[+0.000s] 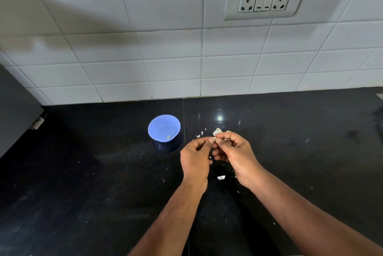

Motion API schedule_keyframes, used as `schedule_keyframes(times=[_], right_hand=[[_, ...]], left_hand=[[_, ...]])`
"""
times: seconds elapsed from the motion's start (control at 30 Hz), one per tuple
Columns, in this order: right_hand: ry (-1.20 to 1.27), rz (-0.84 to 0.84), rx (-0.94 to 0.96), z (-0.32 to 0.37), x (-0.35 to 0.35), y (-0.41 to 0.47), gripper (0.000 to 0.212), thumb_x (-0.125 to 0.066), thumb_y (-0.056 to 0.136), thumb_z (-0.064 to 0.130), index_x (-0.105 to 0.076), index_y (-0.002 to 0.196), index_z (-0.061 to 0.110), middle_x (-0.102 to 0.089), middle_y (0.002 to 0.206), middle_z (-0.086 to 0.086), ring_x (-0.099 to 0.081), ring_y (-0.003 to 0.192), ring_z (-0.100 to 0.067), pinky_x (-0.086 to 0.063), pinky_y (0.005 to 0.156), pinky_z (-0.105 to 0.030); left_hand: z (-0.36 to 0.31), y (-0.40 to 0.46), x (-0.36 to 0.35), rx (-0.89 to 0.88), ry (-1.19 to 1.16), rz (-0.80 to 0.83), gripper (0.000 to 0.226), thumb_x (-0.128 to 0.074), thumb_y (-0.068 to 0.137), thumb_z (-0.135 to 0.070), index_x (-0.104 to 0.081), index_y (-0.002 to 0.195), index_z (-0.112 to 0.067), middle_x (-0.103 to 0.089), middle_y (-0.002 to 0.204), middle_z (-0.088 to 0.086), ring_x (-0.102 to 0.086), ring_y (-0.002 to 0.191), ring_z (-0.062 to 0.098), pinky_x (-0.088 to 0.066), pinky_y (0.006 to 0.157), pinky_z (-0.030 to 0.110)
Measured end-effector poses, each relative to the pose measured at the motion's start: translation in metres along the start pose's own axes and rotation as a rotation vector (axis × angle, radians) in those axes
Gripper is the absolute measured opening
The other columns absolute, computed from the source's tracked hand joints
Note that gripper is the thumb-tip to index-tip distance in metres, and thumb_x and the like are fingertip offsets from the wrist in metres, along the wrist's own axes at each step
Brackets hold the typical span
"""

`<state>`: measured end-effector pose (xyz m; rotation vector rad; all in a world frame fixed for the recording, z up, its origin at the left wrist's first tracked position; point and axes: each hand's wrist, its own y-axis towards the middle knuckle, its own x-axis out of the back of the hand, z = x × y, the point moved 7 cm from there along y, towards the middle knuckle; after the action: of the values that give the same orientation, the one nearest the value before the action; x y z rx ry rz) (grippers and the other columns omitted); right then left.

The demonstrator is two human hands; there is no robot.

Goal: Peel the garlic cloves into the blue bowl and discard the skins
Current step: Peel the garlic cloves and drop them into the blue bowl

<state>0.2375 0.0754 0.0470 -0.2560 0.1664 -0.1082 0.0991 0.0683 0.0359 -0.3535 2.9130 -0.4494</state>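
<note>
Right now we hold both hands together over the black counter, just to the right of the blue bowl. We use the bowl as our marker for where things are.

Our left hand has its fingers curled in, and its thumb and first finger come together at the tip. Our right hand is curled too, and its fingertips meet the left ones. Between those tips we pinch a small pale garlic clove. Most of it is hidden by our fingers, so we cannot tell how much skin is on it.

Just past our fingertips, to the right of the bowl and a bit farther back than our hands, a pale piece of garlic lies on the counter. It sits right behind our right hand and looks close to touching it, but we cannot tell if it does.

Little white skins lie between the bowl and our hands. One bigger bit of skin lies on the counter nearer to us than the bowl, down between our two wrists. Tiny flakes are spread around it.

The bowl stands upright on the counter, apart from our hands. Inside it, low on the side nearest our hands, sits one small pale peeled piece.

Behind the bowl is a white tiled wall. High up and to the right of the bowl is a socket panel.
</note>
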Motion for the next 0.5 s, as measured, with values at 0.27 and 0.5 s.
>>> schedule_keyframes(times=[0.27,0.5], right_hand=[[-0.038,-0.021,0.074,0.0065,0.0042,-0.0022,0.021,-0.062,0.102,0.004,-0.076,0.116,0.014,-0.078,0.091,-0.008,-0.074,0.077,-0.017,-0.064,0.075,-0.032],[-0.106,-0.045,0.106,0.0066,0.0029,-0.001,0.017,-0.065,0.102,0.005,-0.076,0.112,0.013,-0.078,0.087,-0.007,-0.076,0.078,-0.018,-0.064,0.074,-0.033]], left_hand=[[-0.0007,0.0016,-0.0078,0.093,-0.072,0.123,0.012,-0.071,0.101,-0.017,-0.082,0.107,-0.018,-0.081,0.097,0.004,-0.075,0.085,0.011,-0.061,0.08,0.033],[0.0046,0.006,-0.008,0.116,-0.041,0.116,0.016,-0.064,0.104,-0.015,-0.08,0.104,-0.014,-0.078,0.091,0.004,-0.072,0.08,0.012,-0.06,0.071,0.031]])
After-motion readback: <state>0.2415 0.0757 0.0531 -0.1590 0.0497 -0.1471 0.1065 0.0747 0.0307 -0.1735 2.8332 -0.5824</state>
